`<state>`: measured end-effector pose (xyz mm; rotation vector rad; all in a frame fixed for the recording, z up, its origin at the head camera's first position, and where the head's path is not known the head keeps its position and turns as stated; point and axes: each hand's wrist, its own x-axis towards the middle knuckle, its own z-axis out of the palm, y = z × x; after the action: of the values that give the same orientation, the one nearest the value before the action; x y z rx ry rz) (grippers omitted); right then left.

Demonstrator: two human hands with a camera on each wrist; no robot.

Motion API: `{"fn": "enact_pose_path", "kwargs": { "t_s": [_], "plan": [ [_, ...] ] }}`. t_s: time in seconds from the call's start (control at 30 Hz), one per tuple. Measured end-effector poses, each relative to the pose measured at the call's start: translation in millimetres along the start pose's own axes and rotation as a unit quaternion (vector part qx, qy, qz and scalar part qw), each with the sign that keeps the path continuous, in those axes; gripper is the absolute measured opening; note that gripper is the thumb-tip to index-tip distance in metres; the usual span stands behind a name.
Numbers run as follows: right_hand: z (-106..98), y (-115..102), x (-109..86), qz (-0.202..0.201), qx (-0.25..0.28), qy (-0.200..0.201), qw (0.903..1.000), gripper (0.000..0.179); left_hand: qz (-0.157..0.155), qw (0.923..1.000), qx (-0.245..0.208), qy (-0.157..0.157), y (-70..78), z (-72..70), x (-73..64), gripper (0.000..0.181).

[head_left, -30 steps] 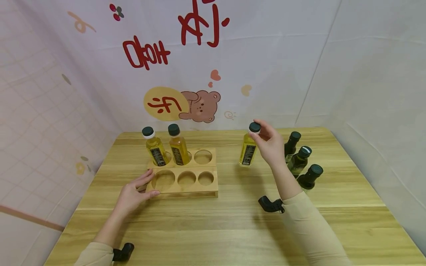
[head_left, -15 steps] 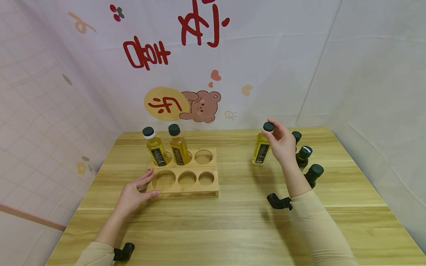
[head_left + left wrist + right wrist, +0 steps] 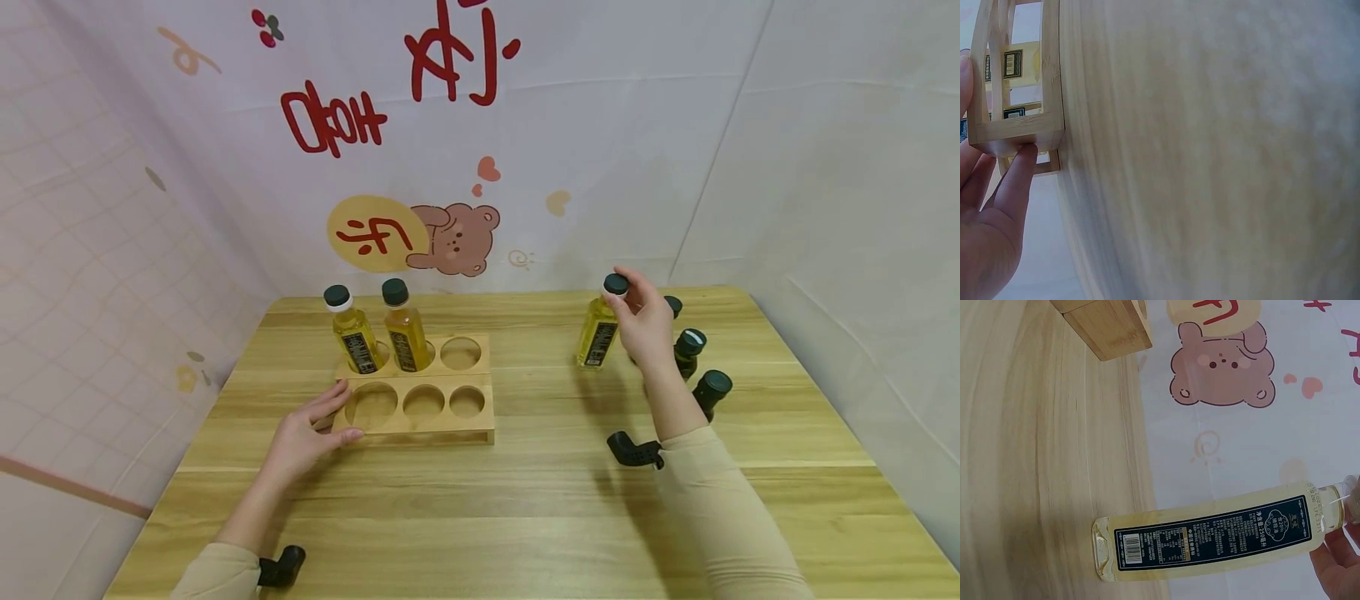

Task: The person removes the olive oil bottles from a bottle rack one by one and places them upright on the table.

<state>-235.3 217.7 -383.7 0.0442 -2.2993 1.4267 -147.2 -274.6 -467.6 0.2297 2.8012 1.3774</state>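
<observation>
A two-tier wooden bottle rack [image 3: 420, 426] stands on the left of the table. My left hand [image 3: 303, 435] grips its left end, thumb at the front corner and fingers on the side; the end panel [image 3: 1016, 130] shows in the left wrist view. In the back row sit a bottle of yellow oil [image 3: 358, 348] and an amber bottle [image 3: 407, 343], both green-capped. Right of the rack, my right hand [image 3: 647, 323] pinches a clear bottle of pale yellow oil [image 3: 600, 332] by its neck, nearly upright. Whether its base touches the table I cannot tell.
Three dark green bottles stand at the right: a far one [image 3: 673, 307] mostly behind my hand, a middle one [image 3: 687, 350] and a near one [image 3: 710, 392]. A printed cloth wall [image 3: 600, 150] closes off the table's back. The rack's other holes hold nothing.
My right hand has carried the pale yellow bottle to the right, away from the rack and closer to the dark bottles. My left hand and the rack have stayed in place.
</observation>
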Motion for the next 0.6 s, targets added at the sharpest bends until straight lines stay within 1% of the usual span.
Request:
{"fn": "enact_pose_path", "kwargs": {
  "t_s": [0.33,0.6],
  "plan": [
    [-5.5,-1.9,4.4,0.006,-0.021,-0.001,0.9998,0.044,-0.003,1.0000,-0.004,-0.004,0.8,-1.0,-1.3,0.076],
    [-9.1,-3.7,6.0,0.028,-0.012,0.005,0.9995,0.046,0.002,0.9998,-0.017,-0.005,3.7,-1.6,-2.2,0.075]
  ]
}}
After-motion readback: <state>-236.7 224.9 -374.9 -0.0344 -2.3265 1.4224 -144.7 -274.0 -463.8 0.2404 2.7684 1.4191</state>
